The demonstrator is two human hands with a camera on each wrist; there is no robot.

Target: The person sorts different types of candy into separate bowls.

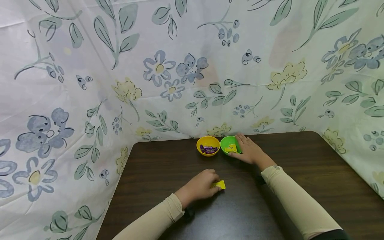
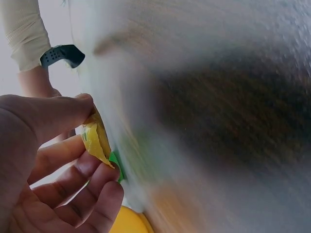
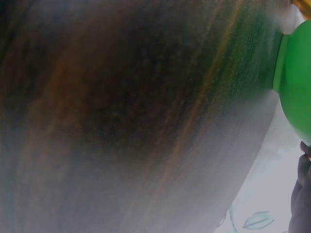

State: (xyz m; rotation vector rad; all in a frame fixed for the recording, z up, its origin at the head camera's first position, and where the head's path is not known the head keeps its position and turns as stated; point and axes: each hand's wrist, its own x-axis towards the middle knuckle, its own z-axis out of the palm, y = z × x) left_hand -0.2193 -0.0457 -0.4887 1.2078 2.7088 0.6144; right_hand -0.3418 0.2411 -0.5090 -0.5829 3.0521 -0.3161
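Note:
My left hand [image 1: 202, 186] pinches a yellow-wrapped candy [image 1: 221, 184] between thumb and fingers, low over the brown table. The left wrist view shows the crinkled candy wrapper [image 2: 96, 138] at the fingertips. Farther back, my right hand [image 1: 249, 150] rests at the right side of a green bowl [image 1: 222, 146], its fingers spread toward the far rim and the thumb at the near rim. Yellow-wrapped candy [image 1: 230, 148] lies inside that bowl. In the right wrist view, the green bowl [image 3: 297, 82] shows at the right edge, with dark-looking fingertips at its rim.
A yellow bowl [image 1: 208, 139] holding purple-wrapped candies [image 1: 209, 149] stands beside the green one, near the back edge of the brown table [image 1: 162, 166]. Behind and along the left and right sides hangs a white floral cloth [image 1: 180, 110].

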